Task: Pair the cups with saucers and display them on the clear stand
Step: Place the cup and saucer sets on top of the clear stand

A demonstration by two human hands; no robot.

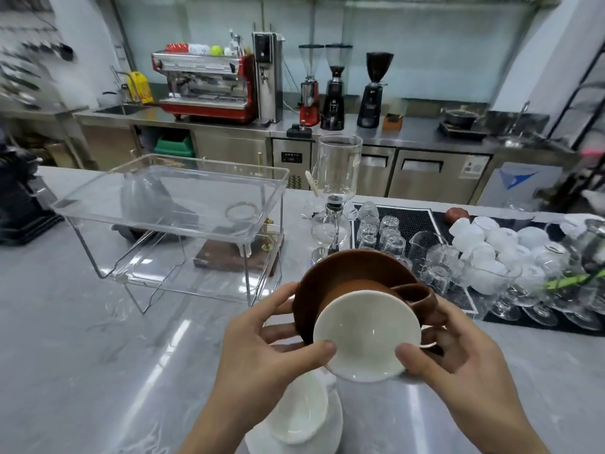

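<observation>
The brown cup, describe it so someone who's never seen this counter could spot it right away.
Start at the grey marble-look counter and find the two hands at the near edge. The left hand and right hand together hold a brown ceramic cup, cream-glazed inside, tipped toward the camera against a brown saucer. The white cup below it rests on the counter, unheld.

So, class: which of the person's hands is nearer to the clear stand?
Left. The left hand grips the brown saucer just below-right of the clear stand; the right hand holds the cup further right, beyond the saucer.

Tilted brown cup (376, 309) against brown saucer (343, 273), perhaps touching.
</observation>
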